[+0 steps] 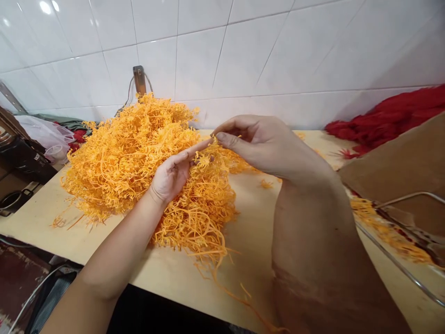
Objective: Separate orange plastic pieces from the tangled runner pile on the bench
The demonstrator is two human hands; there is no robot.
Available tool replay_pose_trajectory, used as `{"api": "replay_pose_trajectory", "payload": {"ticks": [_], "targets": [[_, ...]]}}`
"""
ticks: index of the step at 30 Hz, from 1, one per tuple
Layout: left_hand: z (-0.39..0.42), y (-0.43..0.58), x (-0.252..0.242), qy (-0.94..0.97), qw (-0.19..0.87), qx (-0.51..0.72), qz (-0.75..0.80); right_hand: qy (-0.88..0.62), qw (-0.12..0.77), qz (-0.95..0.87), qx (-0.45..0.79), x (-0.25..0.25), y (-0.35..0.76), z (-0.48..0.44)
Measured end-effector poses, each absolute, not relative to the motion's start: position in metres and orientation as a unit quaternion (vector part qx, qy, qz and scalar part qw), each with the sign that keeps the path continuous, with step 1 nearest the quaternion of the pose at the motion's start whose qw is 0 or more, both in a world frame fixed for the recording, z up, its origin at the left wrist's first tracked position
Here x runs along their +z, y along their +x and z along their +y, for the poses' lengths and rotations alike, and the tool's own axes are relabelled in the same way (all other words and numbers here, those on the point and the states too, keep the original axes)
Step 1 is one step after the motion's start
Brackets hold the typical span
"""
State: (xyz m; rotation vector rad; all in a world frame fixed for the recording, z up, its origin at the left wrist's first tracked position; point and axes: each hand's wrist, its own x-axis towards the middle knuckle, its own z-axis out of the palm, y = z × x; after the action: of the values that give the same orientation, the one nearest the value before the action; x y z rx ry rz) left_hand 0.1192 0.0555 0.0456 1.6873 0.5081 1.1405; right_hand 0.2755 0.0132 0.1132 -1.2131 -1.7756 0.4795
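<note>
A big tangled heap of orange frilly strands (121,157) covers the middle and left of the pale tabletop (250,260). My left hand (174,174) lies palm up against the heap, its fingers reaching right under a small orange frilly piece (205,157). Thumb and fingers of my right hand (255,139) pinch the upper end of that piece, right by my left fingertips. Below my left hand, loose strands trail toward the table's front edge.
Red fluffy material (392,116) and a brown cardboard piece (399,171) are at the right, with a bent metal wire (399,264) near them. A clear plastic bag (45,134) and a dark box (24,157) are at the left. A tiled wall (250,55) stands behind.
</note>
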Motion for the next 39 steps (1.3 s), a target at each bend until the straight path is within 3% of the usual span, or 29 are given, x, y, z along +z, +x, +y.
{"api": "replay_pose_trajectory", "payload": {"ticks": [13, 16, 20, 25, 34, 39], "targets": [[0.051, 0.117, 0.05, 0.686, 0.508, 0.485, 0.19, -0.472, 0.439, -0.728, 0.234, 0.111, 0.277, 0.014], [0.048, 0.116, 0.051, 0.665, 0.558, 0.465, 0.171, -0.482, 0.44, -0.718, 0.242, 0.11, 0.28, 0.015], [0.044, 0.116, 0.055, 0.549, 0.7, 0.441, 0.116, -0.502, 0.442, -0.708, 0.226, 0.111, 0.283, 0.014], [0.039, 0.115, 0.06, 0.464, 0.78, 0.412, 0.08, -0.538, 0.427, -0.704, 0.182, 0.115, 0.283, 0.01], [0.031, 0.119, 0.066, 0.489, 0.765, 0.396, 0.136, -0.505, 0.501, -0.702, 0.03, 0.125, 0.271, -0.008], [0.032, 0.12, 0.063, 0.488, 0.769, 0.392, 0.129, -0.431, 0.452, -0.777, -0.076, 0.119, 0.241, -0.008]]}}
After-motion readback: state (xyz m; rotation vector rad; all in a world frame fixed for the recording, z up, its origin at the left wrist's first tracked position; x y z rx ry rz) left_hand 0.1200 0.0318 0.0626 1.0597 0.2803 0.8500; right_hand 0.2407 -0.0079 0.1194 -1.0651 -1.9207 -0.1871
